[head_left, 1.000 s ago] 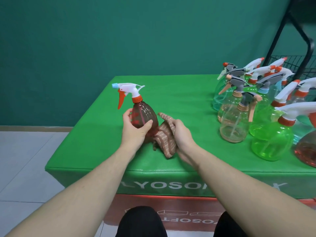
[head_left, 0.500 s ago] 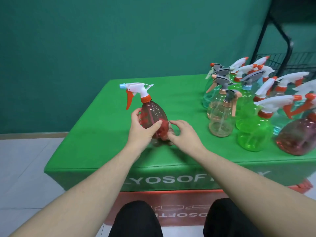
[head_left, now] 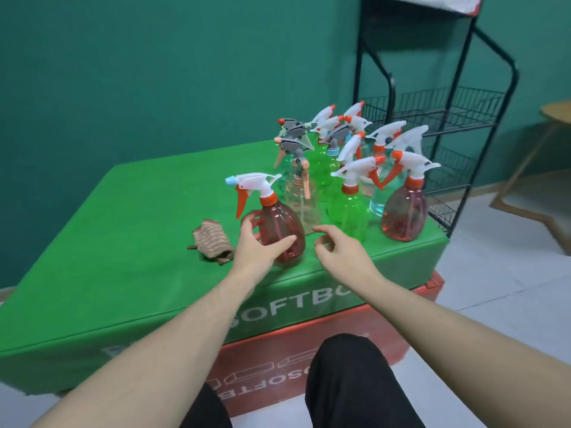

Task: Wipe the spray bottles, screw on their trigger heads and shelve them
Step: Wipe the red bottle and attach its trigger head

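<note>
An indoor staged work area rather than a lived-in home or shop: a plain teal-green painted wall [head_left: 154, 72] backs a low padded green vinyl block [head_left: 123, 242] with white printed lettering, stacked on a red block [head_left: 355, 335]. A cluster of translucent plastic spray bottles [head_left: 349, 205] stands on it, beside a black wire shelving rack [head_left: 448, 118] on a pale tiled floor [head_left: 509, 288].

red bottle [head_left: 281, 230], white trigger head on, upright on green table [head_left: 139, 217], gripped by left hand [head_left: 258, 247]. right hand [head_left: 338, 253] beside it, fingers loosely curled, holding nothing. striped cloth [head_left: 212, 241] left of bottle. bottle cluster [head_left: 349, 168] behind. black wire rack [head_left: 445, 125] at right.
</note>
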Motion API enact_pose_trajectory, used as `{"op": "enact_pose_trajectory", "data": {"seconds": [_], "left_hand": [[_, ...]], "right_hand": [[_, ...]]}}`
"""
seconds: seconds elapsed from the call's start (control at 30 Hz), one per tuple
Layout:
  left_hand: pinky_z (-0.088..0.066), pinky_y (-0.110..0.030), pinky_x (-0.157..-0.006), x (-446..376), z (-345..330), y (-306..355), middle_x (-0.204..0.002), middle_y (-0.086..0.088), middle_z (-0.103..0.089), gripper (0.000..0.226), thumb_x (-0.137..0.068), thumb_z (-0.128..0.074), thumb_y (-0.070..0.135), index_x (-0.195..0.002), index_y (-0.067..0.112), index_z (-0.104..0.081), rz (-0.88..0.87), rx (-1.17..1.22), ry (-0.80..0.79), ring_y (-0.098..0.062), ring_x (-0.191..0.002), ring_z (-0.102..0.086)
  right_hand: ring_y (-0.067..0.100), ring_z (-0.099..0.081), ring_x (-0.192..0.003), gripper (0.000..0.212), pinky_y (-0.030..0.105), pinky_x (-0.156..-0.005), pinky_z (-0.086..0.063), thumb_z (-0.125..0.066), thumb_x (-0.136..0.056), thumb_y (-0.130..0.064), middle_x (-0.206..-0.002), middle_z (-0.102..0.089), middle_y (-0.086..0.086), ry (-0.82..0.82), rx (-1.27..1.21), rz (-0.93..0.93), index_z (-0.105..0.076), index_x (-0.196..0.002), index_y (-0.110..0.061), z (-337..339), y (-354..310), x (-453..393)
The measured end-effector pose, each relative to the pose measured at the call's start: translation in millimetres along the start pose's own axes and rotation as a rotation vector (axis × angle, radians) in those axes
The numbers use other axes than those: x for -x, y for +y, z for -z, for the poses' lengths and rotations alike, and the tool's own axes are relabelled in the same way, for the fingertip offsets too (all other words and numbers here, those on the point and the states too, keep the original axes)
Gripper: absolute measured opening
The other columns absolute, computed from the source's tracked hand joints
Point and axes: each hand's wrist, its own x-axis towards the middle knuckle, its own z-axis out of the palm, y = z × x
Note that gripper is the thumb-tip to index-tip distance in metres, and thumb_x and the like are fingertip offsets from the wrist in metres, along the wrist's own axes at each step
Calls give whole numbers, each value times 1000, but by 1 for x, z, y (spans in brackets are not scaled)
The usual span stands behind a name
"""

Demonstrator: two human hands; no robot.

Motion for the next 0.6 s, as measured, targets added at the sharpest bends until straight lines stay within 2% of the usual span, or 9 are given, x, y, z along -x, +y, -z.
{"op": "enact_pose_trajectory", "data": {"seconds": [0.07, 0.13, 0.23, 0.33, 0.43, 0.53, 0.6], "left_hand": [[-41, -32, -105, 0, -10, -2, -120, 7, -56, 81, -80, -89, 21, -142, 27, -36, 20, -17, -17, -12, -112, -55], [-39, -32, -108, -1, -19, -4, -120, 7, -57, 80, -79, -90, 20, -139, 28, -38, 32, -40, -31, -12, -114, -55], [-37, -34, -114, -6, -26, -8, -122, 9, -56, 81, -74, -93, 18, -130, 34, -37, 21, -82, -39, -13, -119, -56], [-35, -33, -113, -6, -30, -7, -129, 8, -56, 90, -70, -95, 18, -137, 32, -36, 7, -99, -46, -18, -127, -54], [-29, -42, -123, -3, -26, -5, -156, -2, -38, 110, -67, -97, 30, -152, 29, -28, 31, -133, -31, -21, -142, -41], [-31, -51, -122, 6, -13, 1, -159, -2, -34, 110, -68, -89, 52, -155, 26, -27, 53, -136, -16, -22, -143, -38], [-36, -50, -117, 12, -1, 10, -155, -3, -37, 103, -73, -81, 61, -154, 25, -28, 51, -127, 20, -22, -138, -42]], "right_hand": [[20, -67, -77, 35, 23, -59, -48, -52, -99, -20, -100, -71, -2, 13, -6, -19, -59, -133, -25, 11, 9, 3], [26, -67, -72, 32, 28, -58, -51, -52, -99, -21, -97, -73, 0, 19, -9, -34, -61, -129, -26, 19, 17, 6], [18, -58, -57, 31, 21, -46, -45, -51, -100, -20, -95, -71, -4, 19, -12, -46, -61, -129, -24, 27, 25, 8], [12, -53, -55, 32, 17, -44, -41, -51, -101, -19, -94, -70, -3, 13, -13, -65, -60, -131, -25, 33, 29, 10], [14, -55, -57, 33, 26, -50, -46, -51, -100, -21, -94, -71, -3, 1, 3, -70, -61, -130, -27, 40, 28, 12], [11, -56, -57, 32, 21, -50, -45, -51, -99, -21, -101, -69, -7, -3, 29, -54, -62, -130, -26, 51, 21, 14], [1, -53, -51, 33, 13, -46, -39, -51, -99, -21, -100, -67, -7, 9, 43, -39, -62, -130, -24, 59, 13, 16]]}}
